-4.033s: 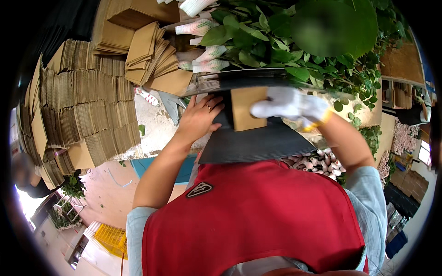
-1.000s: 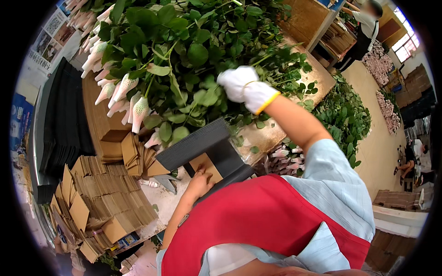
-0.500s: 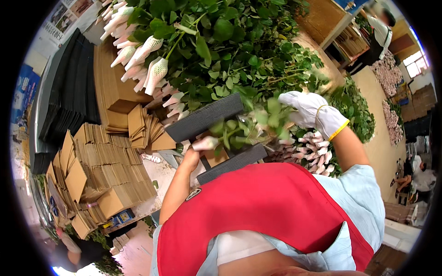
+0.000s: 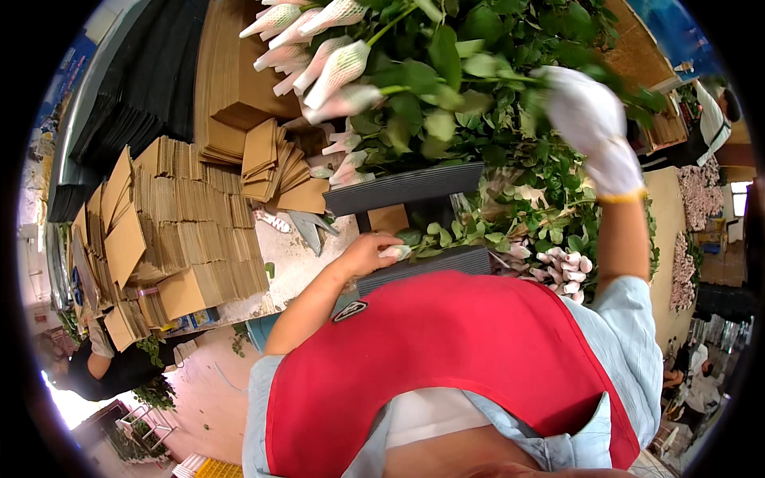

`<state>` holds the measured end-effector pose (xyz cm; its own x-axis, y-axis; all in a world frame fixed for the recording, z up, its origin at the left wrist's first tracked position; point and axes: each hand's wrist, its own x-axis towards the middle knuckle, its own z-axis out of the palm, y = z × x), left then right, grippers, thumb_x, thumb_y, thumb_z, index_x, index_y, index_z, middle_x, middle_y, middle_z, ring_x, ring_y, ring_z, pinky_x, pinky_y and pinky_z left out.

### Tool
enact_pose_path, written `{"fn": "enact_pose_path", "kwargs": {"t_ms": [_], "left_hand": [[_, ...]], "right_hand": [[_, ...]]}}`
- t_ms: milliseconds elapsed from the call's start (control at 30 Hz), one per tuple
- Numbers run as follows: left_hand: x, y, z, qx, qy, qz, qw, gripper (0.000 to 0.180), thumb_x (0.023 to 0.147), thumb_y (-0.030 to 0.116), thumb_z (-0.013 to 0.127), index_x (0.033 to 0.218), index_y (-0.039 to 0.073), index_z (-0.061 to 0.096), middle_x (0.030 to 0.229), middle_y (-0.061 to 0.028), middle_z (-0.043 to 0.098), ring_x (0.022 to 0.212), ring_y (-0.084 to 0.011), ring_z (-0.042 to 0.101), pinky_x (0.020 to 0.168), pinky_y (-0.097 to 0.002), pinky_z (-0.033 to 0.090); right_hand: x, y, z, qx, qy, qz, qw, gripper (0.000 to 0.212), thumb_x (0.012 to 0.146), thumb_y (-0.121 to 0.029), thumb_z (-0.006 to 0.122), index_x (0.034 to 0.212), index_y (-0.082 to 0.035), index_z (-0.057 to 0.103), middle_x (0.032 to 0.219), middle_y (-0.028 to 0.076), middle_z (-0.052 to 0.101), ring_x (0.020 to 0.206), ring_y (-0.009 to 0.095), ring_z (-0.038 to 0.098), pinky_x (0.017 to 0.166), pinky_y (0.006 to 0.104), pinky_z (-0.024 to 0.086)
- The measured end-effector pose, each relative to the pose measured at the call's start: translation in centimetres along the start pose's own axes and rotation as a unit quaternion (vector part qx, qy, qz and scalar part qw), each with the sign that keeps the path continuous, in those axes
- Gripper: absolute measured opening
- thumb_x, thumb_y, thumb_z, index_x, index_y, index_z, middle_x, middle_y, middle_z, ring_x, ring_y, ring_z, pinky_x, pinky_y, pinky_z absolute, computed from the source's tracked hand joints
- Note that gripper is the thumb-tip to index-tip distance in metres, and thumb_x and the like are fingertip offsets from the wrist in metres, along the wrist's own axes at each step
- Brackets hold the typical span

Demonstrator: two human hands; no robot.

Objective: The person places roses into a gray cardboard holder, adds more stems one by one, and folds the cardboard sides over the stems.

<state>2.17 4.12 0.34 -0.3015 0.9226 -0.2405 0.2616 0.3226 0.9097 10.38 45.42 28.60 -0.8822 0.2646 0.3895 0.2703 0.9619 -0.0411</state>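
My right hand (image 4: pixel 590 119), in a white glove with a yellow cuff, is raised into a mass of green leafy flower stems (image 4: pixel 478 72) and closed on them. My bare left hand (image 4: pixel 374 251) lies on the near flap of a folded black corrugated sheet (image 4: pixel 406 187), fingers curled on a leafy stem (image 4: pixel 434 235) that lies across it. A small brown cardboard piece (image 4: pixel 389 217) sits inside the fold. Flower buds in white net sleeves (image 4: pixel 335 68) stick out to the upper left, with smaller ones (image 4: pixel 562 271) to the right of the sheet.
Stacks of brown cardboard sheets (image 4: pixel 183 231) and black sheets (image 4: pixel 151 88) fill the table on the left. A grey tool (image 4: pixel 311 227) lies on the white tabletop. One person crouches at lower left (image 4: pixel 111 362); another stands at upper right (image 4: pixel 713 115).
My right hand has risen from the sheet's right side up into the foliage. My left hand has dropped onto the near flap, and the view has swung left over the cardboard stacks.
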Motion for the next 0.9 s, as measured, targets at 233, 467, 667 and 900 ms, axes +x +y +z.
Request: {"fn": "enact_pose_path", "kwargs": {"t_ms": [233, 467, 667, 900], "left_hand": [[-2.2, -1.3, 0.3, -0.036, 0.041, 0.006, 0.999, 0.045, 0.091, 0.006, 0.079, 0.135, 0.010, 0.071, 0.114, -0.0082, 0.075, 0.096, -0.0170, 0.070, 0.088, -0.0336, 0.057], [-3.3, -1.0, 1.1, 0.313, 0.160, 0.090, 0.932, 0.034, 0.081, 0.023, 0.088, 0.115, 0.024, 0.082, 0.163, -0.0249, 0.037, 0.149, -0.0476, 0.033, 0.120, -0.0565, 0.036], [-2.2, -0.8, -0.3, 0.340, 0.150, 0.151, 0.916, 0.037, 0.072, 0.026, 0.094, 0.108, 0.027, 0.084, 0.164, -0.0249, 0.030, 0.148, -0.0532, 0.030, 0.121, -0.0652, 0.030], [-3.0, -0.3, -0.3, 0.193, 0.123, 0.090, 0.969, 0.043, 0.073, 0.011, 0.092, 0.114, 0.022, 0.082, 0.155, -0.0213, 0.048, 0.135, -0.0455, 0.049, 0.109, -0.0529, 0.047]], "right_hand": [[-11.4, -0.6, -1.7, -0.048, -0.325, -0.007, 0.945, 0.022, 0.087, -0.009, 0.064, 0.103, -0.014, 0.078, 0.092, 0.013, 0.076, 0.083, 0.034, 0.075, 0.074, 0.0436, 0.062], [-17.9, -3.9, 12.1, -0.069, -0.324, -0.115, 0.936, 0.018, 0.099, -0.019, 0.060, 0.114, -0.020, 0.069, 0.098, 0.008, 0.069, 0.077, 0.030, 0.073, 0.064, 0.0476, 0.056], [-3.8, -0.8, 7.4, -0.019, -0.129, 0.065, 0.989, 0.006, 0.085, -0.016, 0.066, 0.083, -0.011, 0.069, 0.077, 0.010, 0.071, 0.074, 0.034, 0.072, 0.063, 0.0435, 0.058], [1.9, -2.3, 13.9, 0.046, -0.374, -0.002, 0.926, 0.049, 0.089, -0.013, 0.067, 0.138, -0.013, 0.061, 0.130, 0.014, 0.070, 0.113, 0.038, 0.071, 0.090, 0.0445, 0.061]]}}
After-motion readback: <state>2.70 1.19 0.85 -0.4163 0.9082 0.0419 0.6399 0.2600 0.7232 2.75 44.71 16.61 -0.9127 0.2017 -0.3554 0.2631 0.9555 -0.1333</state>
